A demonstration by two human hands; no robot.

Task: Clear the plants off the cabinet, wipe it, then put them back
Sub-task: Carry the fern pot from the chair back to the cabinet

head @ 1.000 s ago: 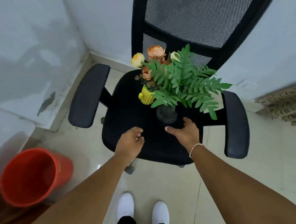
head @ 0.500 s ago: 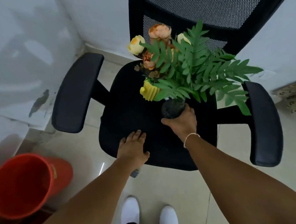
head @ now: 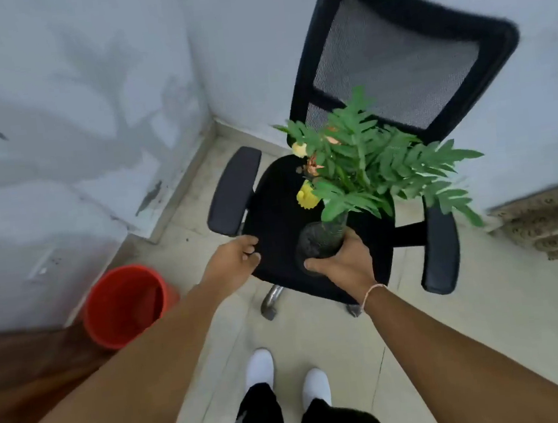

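While gripping the dark, rounded vase (head: 322,241) from below and behind, right hand (head: 347,266) curled around the base, thumb across the near side, thin pale cord at the wrist. Vase glassy and textured, dark with a mottled fill inside, narrowing toward the neck; whether resting on the seat or raised just above it cannot be told. Spilling from the neck, flat green fern fronds (head: 379,166) with saw-edged leaflets, plasticky and stiff, fanning right past the armrest. Tucked on the left of the foliage, small flowers (head: 307,170) in yellow, cream and orange, partly hidden behind leaves and blurred. Left hand (head: 238,260) at the front-left edge of the black office chair (head: 278,218), fingers loosely bent and holding nothing; touching the seat edge or just off it, hard to say. Seat matte fabric, padded armrests smooth and oblong, backrest see-through mesh in a solid black frame, metal base mostly hidden beneath. Low left, round red plastic bucket (head: 125,303) on pale floor tiles, near a stained whitish wall. Bottom edge, white shoes (head: 288,379) and dark trouser legs, cut off by the frame. No cabinet in view.
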